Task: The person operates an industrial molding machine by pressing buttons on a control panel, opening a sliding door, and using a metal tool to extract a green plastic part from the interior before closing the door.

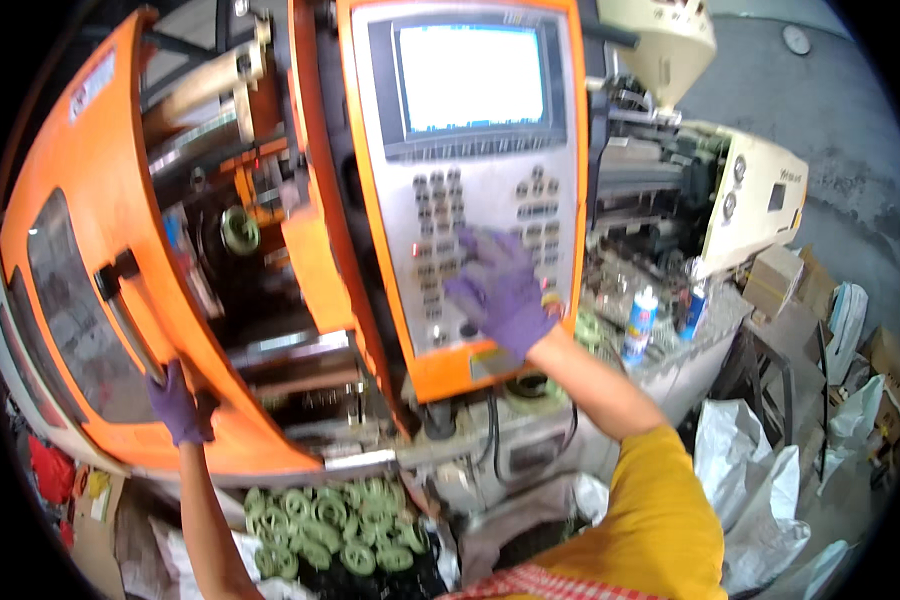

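Note:
My left hand, in a purple glove, grips the lower end of the black handle on the orange sliding door. My right hand, also gloved, is spread over the button keypad of the control panel, fingertips among the middle keys; whether they press is unclear. Above the keys is a bright screen. Through the gap beside the door, a round green part shows inside the machine, among metal bars and orange fittings.
Green moulded rings lie piled below the machine. Two spray cans stand on the right ledge beside the cream machine section. White sacks and cardboard boxes crowd the right. Black hoses hang below the panel.

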Demonstrator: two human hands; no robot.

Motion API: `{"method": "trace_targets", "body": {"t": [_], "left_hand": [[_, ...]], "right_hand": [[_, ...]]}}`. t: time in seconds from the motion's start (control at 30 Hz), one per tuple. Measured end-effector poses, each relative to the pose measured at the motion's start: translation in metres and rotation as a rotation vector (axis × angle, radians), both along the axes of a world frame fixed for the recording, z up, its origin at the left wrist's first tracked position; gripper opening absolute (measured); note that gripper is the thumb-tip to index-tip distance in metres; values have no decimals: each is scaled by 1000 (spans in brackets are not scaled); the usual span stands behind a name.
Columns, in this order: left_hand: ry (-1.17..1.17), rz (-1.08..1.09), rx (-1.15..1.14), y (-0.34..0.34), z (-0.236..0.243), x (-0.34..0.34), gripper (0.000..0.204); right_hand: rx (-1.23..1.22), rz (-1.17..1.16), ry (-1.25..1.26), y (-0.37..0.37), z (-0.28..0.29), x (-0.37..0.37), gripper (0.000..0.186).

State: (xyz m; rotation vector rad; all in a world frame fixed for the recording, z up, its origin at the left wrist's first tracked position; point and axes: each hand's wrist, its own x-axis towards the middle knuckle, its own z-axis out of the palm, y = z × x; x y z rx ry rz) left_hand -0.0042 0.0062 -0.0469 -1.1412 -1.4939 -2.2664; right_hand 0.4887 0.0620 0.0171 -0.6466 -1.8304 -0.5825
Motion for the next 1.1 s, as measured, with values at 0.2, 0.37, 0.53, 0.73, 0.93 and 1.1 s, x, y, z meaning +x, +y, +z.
{"method": "trace_targets", "body": {"t": [0.2, 0.37, 0.53, 0.73, 0.93, 1.1], "left_hand": [[-289, -213, -7, -18, 17, 36, 15], [-305, -225, 76, -18, 18, 37, 14], [-243, -150, 61, -19, 21, 43, 14], [-289, -172, 78, -21, 25, 54, 15], [-308, -161, 60, -22, 26, 58, 14], [-290, -200, 72, -19, 20, 43, 14]], "right_hand": [[-65, -58, -20, -6, -14, 7, 18], [-26, -48, -20, 0, -17, 7, 17], [-20, -60, -9, -2, -11, 3, 18], [-37, -98, 13, 4, -5, -3, 19], [-28, -110, -12, 4, -6, -8, 20], [-26, -68, -42, 7, -1, -15, 21]]}}
